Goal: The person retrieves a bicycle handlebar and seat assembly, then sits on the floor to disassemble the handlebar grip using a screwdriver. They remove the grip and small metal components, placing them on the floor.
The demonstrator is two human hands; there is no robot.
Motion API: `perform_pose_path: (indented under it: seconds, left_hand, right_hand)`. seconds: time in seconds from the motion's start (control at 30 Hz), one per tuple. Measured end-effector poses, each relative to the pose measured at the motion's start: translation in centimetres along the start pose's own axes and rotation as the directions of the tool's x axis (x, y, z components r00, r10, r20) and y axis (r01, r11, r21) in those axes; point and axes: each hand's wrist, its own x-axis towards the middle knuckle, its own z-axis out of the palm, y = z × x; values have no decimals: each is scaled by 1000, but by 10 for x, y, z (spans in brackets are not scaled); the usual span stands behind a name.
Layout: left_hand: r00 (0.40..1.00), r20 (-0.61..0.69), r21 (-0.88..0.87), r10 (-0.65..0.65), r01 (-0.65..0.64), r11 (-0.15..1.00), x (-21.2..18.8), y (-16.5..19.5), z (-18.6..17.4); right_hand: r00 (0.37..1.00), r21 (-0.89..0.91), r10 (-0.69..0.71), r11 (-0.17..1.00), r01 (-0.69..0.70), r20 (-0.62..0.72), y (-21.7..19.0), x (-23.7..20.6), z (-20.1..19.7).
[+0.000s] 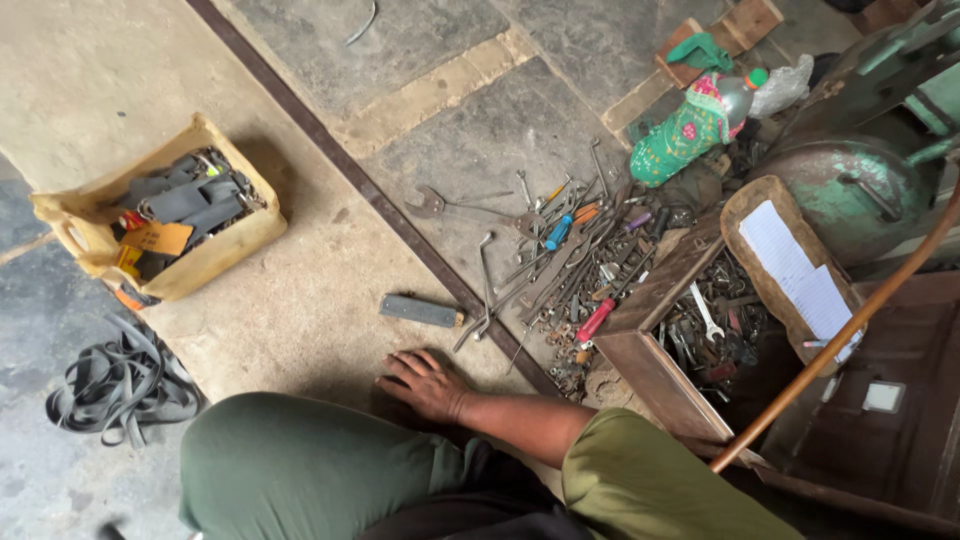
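Observation:
My right hand (425, 383) rests flat on the stone floor with its fingers spread and nothing in it, the forearm reaching in from an olive sleeve (650, 480) at the lower right. Closest to it, a short way beyond the fingers, lies a flat dark metal bar (420, 311). A heap of spanners, screwdrivers and small metal parts (560, 270) is spread on the floor just right of the hand. My left hand is out of sight. My knee in green trousers (300, 465) fills the bottom of the view.
An open wooden box (650, 375) of tools stands at the right, with a lined notepad (800, 270) on a board and a brown stick (840, 335) over it. Left: a yellow crate (215, 255) of dark parts, and rubber strips (115, 385). A cloth-covered bottle (690, 125) and green machinery (860, 190) are behind.

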Motion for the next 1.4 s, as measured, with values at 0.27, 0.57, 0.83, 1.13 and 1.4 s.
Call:
perform_pose_path:
  seconds: [0.27,0.57,0.83,1.13,1.4]
  left_hand:
    - [996,-44,-36,-82,80,996,-9,11,10]
    - [938,-204,-228,-279,232,946,-74,-8,-29]
    - [941,-191,-118,-281,262,958,-93,2,-67]
    - [888,-13,-201,-460,448,871,-110,49,-104]
    - [969,88,706,-230,102,701,-179,176,-140]
  right_hand:
    - [999,1,-24,1000,24,-27,-1,0,-11]
    - [998,-175,-33,984,43,59,-1,9,-13]
    - [999,-170,3,985,3,34,-18,18,-26]
    - [990,-222,59,975,-28,130,-58,49,-68]
    - [867,-8,253,961,-277,428,-164,106,-156]
